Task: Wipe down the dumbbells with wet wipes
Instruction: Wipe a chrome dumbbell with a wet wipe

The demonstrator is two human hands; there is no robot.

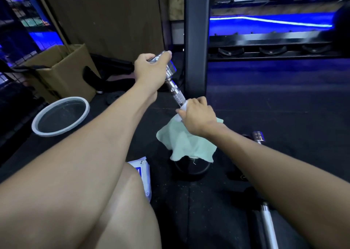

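Observation:
A chrome dumbbell (173,83) is held tilted in mid-air, its upper head gripped by my left hand (149,68). My right hand (197,114) grips a white wet wipe (182,109) wrapped round the lower part of the knurled handle. The dumbbell's lower head is hidden behind my right hand and a pale green cloth (186,142) draped below it. The wet wipe packet (143,174), white and blue, lies on the floor beside my knee. A second chrome dumbbell (258,137) lies on the floor to the right, partly behind my right forearm.
A round white-rimmed bin (60,116) stands at left with an open cardboard box (62,70) behind it. A black rack upright (196,40) rises just behind the dumbbell, with a low rack shelf (270,49) to its right. A dark round weight (191,168) sits under the cloth. A silver bar (269,226) lies at bottom right.

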